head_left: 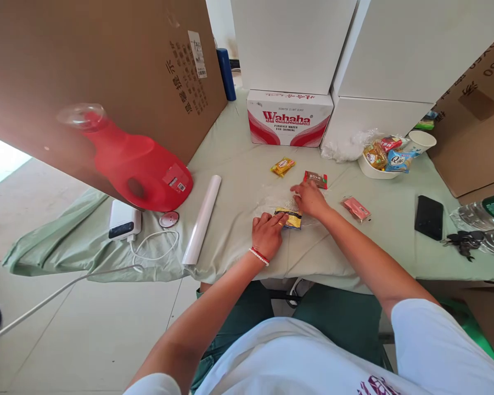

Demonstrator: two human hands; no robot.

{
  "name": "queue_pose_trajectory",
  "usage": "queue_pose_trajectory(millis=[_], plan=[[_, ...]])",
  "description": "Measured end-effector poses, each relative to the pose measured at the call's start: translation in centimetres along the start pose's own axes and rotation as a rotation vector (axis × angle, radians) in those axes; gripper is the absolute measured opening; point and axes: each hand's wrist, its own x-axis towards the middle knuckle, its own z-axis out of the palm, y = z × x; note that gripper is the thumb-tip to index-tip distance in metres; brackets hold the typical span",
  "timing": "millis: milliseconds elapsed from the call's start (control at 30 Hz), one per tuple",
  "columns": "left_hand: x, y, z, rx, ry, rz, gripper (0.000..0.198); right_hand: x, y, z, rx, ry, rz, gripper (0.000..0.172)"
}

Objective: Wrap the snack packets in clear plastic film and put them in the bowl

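Note:
My left hand (pixel 267 233) rests on the green tablecloth (pixel 239 164) with its fingers pressed down on the edge of a clear plastic bag (pixel 274 200) that holds a yellow snack packet (pixel 291 218). My right hand (pixel 310 198) lies curled on the far side of the same bag, pinching its plastic. A brown snack packet (pixel 316 178) lies just beyond my right hand. A yellow packet (pixel 282 166) sits further back, and a pink packet (pixel 356 208) lies to the right.
A white roll (pixel 202 218), a red appliance (pixel 135 164) and a white power bank (pixel 124 219) with its cable lie at the left. A Wahaha carton (pixel 288 118) stands at the back. A bowl of snacks (pixel 381 159), paper cup (pixel 420 141), black phone (pixel 428 217), keys (pixel 463 242) sit right.

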Motion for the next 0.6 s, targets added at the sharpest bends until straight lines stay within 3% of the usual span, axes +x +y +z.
queue_pose_trajectory(millis=[100,133,233,367,500,600], plan=[[-0.1,-0.1,0.2,0.010,-0.010,0.001,0.054,2.2,0.4,-0.8,-0.053,-0.089,0.074,0.070],[-0.1,0.0,0.2,0.015,-0.018,0.000,0.054,2.8,0.3,-1.2,-0.046,-0.141,0.083,0.067],[-0.1,0.2,0.3,0.023,-0.036,0.004,0.054,3.1,-0.2,-2.2,0.003,-0.208,0.031,0.032],[0.1,0.3,0.4,0.005,-0.016,0.018,0.054,-0.2,-1.3,-2.1,0.053,-0.191,-0.189,0.033],[0.2,-1.1,0.6,-0.056,-0.057,0.041,0.049,-4.9,-1.3,-0.1,-0.047,-0.169,-0.401,0.044],[0.6,-3.2,0.9,-0.252,-0.007,-0.137,0.045,-6.9,-0.7,1.2,-0.093,-0.129,-0.453,0.049]])
